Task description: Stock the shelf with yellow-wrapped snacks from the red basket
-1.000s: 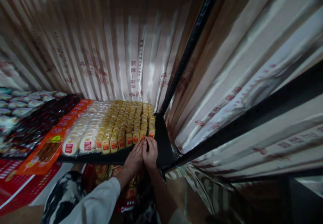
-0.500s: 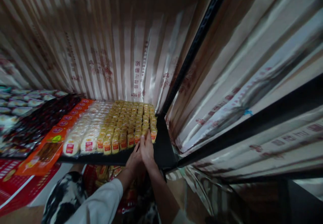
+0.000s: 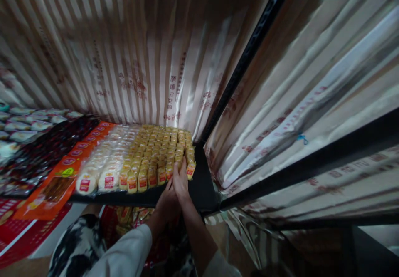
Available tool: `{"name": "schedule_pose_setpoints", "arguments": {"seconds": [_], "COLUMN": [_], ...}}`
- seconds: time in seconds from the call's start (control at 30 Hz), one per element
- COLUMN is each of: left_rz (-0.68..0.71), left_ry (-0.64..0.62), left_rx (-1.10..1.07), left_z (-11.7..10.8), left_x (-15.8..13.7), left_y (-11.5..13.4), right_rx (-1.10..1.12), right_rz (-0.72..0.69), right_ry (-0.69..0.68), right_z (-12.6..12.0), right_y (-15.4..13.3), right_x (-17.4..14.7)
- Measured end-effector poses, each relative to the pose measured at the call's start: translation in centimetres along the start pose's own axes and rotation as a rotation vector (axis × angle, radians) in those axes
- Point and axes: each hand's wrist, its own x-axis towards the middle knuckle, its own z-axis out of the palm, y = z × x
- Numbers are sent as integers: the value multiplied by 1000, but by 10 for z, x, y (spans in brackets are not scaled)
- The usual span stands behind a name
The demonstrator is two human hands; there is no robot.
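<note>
Rows of small yellow wrapped packets [image 3: 152, 176] with red labels stand packed together on a black shelf [image 3: 201, 181]. My right hand [image 3: 181, 181] lies flat against the front of these rows near their right end, fingers stretched forward and touching the packets. Close beside it on the left is my left hand [image 3: 166, 202], its fingertips reaching toward the same front edge and partly covered by the right hand. No held item shows in either hand. The rightmost column of packets stands just right of my right fingers, with a narrow dark gap beside it.
White round packets [image 3: 109, 180], an orange packet [image 3: 57, 185] and dark shiny packs [image 3: 46, 152] line the shelf leftward. Pleated printed sheeting [image 3: 134, 60] hangs behind. A black post [image 3: 246, 60] rises at the corner. Red and gold packages [image 3: 124, 218] lie below the shelf.
The rightmost column of packets sits slightly farther right, and the gap beside it looks a little wider. Both hands stay at nearly the same spot while the view shifts slightly.
</note>
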Motion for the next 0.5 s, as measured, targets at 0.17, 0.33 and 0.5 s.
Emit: {"name": "schedule_pose_setpoints", "arguments": {"seconds": [0.17, 0.33, 0.5], "left_rz": [17, 18, 15], "left_ry": [-42, -94, -128], "left_rx": [-20, 1, 13], "left_z": [-7, -20, -22], "left_x": [1, 3, 5], "left_y": [-3, -4, -3], "right_rx": [-10, -124, -167], "right_rz": [-27, 103, 190], "right_ry": [57, -27, -68], "right_z": [7, 4, -2], "right_y": [4, -8, -26], "right_x": [17, 34, 36]}}
